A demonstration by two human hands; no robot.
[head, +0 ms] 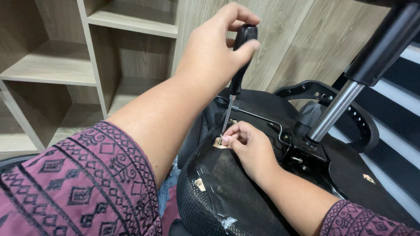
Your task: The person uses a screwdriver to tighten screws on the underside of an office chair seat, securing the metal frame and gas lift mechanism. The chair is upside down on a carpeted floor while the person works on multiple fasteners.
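Gripping a black-handled screwdriver [234,74], the person's left hand [214,52] is closed around the handle, thumb and forefinger wrapped over its top, well above the upturned office chair seat [227,196]. The screwdriver's metal shaft slants down to the seat's black underside, its tip meeting a small fastener there. The right hand [249,150] rests on the seat just beside that tip, fingers curled in a loose pinch around the point where tip and seat meet; whether it actually holds anything small cannot be told. Staples and torn patches of fabric show pale wood along the seat's edge nearer the camera. Beyond the hands, bolted to the seat, sits the black metal mechanism plate [302,150], from which the chrome gas-lift column [334,111] rises toward the upper right. A curved black armrest frame [358,118] lies behind the column. To the left of the seat stands an open wooden shelving unit [94,74]; its visible compartments hold nothing.
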